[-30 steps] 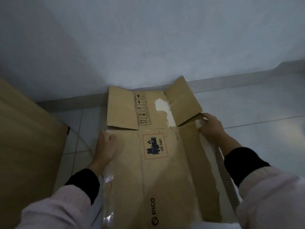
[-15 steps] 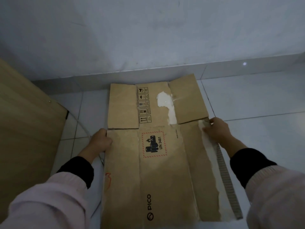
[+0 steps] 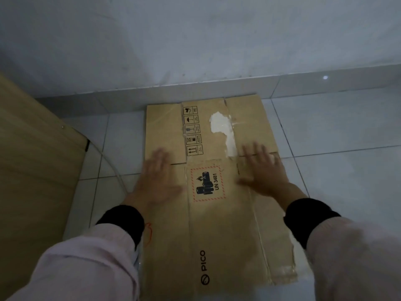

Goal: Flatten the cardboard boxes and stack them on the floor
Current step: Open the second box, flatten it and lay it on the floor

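A flattened brown cardboard box point(image 3: 217, 224) lies on the tiled floor with its far flaps reaching the wall's skirting. It carries a red-bordered UN 3481 battery label, a PICO logo and a torn white patch near the far flaps. My left hand point(image 3: 155, 179) rests palm down on the box's left part, fingers spread. My right hand point(image 3: 261, 170) lies flat on the right part, fingers spread over the flap crease. Neither hand holds anything. Both are blurred by motion.
A wooden furniture panel point(image 3: 32, 170) stands at the left, with a thin white cable point(image 3: 112, 168) curving along the floor beside it. The grey wall point(image 3: 195, 40) and skirting point(image 3: 303, 83) close the far side. Light floor tiles point(image 3: 347, 159) spread out to the right.
The box went from being held at its side edges, far flaps raised, to lying flat on the floor. Both hands let go of the edges and moved onto its top, palms down.
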